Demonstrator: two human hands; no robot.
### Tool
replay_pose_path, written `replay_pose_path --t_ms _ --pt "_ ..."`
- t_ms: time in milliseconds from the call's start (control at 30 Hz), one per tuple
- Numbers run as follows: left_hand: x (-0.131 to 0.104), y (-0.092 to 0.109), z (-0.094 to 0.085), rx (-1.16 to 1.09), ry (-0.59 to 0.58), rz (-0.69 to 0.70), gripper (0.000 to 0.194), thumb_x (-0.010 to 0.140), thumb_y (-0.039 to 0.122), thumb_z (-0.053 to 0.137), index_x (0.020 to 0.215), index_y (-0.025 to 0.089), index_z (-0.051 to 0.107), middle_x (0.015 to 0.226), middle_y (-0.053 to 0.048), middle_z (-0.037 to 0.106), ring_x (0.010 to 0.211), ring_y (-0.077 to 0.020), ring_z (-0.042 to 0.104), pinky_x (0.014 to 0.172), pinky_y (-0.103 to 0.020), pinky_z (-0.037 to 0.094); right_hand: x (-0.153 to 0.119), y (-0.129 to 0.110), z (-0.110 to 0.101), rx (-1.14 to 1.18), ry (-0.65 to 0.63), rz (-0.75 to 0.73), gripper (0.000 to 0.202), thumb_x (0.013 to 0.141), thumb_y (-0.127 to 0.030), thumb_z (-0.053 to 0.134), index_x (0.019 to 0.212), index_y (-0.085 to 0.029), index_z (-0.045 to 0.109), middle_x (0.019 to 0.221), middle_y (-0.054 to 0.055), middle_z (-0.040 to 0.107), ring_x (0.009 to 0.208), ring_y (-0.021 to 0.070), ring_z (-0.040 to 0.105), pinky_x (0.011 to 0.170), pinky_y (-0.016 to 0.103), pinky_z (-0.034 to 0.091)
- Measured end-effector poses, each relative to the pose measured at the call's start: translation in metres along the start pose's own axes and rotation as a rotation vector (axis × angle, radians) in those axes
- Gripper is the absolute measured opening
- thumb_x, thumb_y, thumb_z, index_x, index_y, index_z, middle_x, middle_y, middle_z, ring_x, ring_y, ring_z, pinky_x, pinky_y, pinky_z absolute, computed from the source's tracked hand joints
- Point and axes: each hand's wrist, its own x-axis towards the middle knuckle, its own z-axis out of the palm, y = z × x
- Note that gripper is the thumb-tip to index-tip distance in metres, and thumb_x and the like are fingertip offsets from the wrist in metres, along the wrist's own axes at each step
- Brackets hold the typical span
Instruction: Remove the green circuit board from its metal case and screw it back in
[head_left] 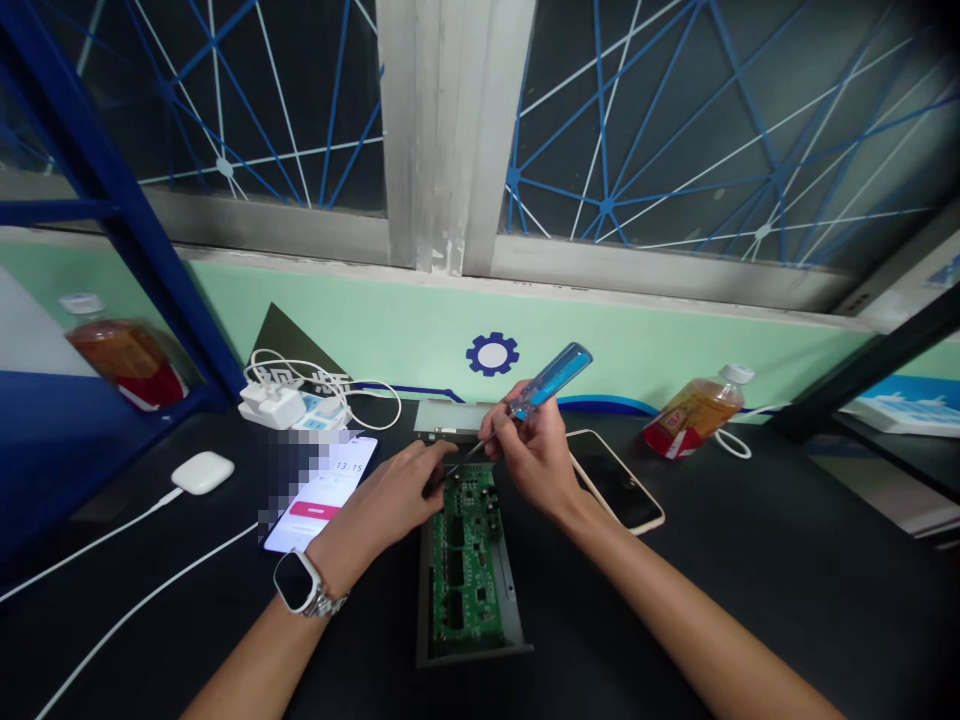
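Observation:
A blue clear-handled screwdriver (pixel 556 378) is gripped in my right hand (pixel 536 450), its thin shaft slanting down left to the far end of a green circuit board (pixel 476 560). The board lies in a shallow grey metal tray (pixel 512 600) on the dark table. At the board's far left edge, close to the screwdriver's tip, my left hand (pixel 401 490) has its fingers bent together. What those fingertips hold, if anything, is hidden. A watch (pixel 298 582) is on the left wrist. Just past the board lies a pale flat panel (pixel 450 416).
A lit phone (pixel 330 500) lies left of the board, and a dark-screened phone (pixel 619 485) lies to its right. White chargers (pixel 274 403), cables and an earphone case (pixel 202 472) sit at left. Drink bottles (pixel 694 412) (pixel 124 350) stand at both sides, before a windowed wall.

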Motion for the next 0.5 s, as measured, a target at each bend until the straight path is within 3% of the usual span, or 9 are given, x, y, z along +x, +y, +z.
replay_pose_path --t_ms 267,500 --pt "0.000 0.003 0.000 0.032 0.009 0.015 0.051 0.079 0.012 0.055 0.129 0.025 0.054 0.105 -0.006 0.061 0.090 -0.0221 0.065 0.083 -0.034 0.051 0.002 0.002 -0.002 -0.067 -0.081 -0.027 0.017 0.094 -0.024 0.050 0.104 -0.026 0.037 0.077 -0.003 0.061 0.056 0.0100 0.054 0.052 0.026 0.045" --pt "0.000 0.004 -0.004 0.052 0.080 0.073 0.050 0.078 0.007 0.054 0.126 0.024 0.058 0.101 -0.006 0.062 0.085 -0.0208 0.065 0.077 -0.032 0.051 0.010 -0.011 0.002 -0.147 -0.134 -0.014 0.015 0.096 -0.026 0.049 0.102 -0.025 0.036 0.077 -0.001 0.059 0.056 0.0108 0.054 0.051 0.027 0.044"
